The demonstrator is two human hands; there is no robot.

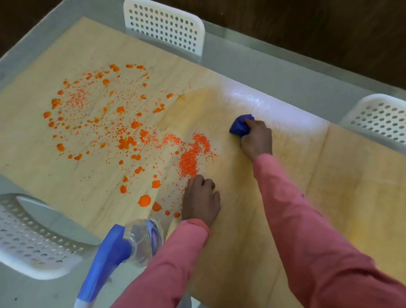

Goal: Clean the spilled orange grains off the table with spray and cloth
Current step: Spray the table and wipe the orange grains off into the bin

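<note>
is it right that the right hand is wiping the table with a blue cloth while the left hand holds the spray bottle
Not quite. The head view shows the left hand resting flat on the table beside the orange grains, holding nothing. The spray bottle stands by itself near the table's edge, next to that arm. The rest holds: the right hand does press a blue cloth to the table.

You wear long pink sleeves [321,229] on both arms, reaching to the wrists. Your left hand [200,200] and right hand [256,138] are bare, without gloves.
</note>
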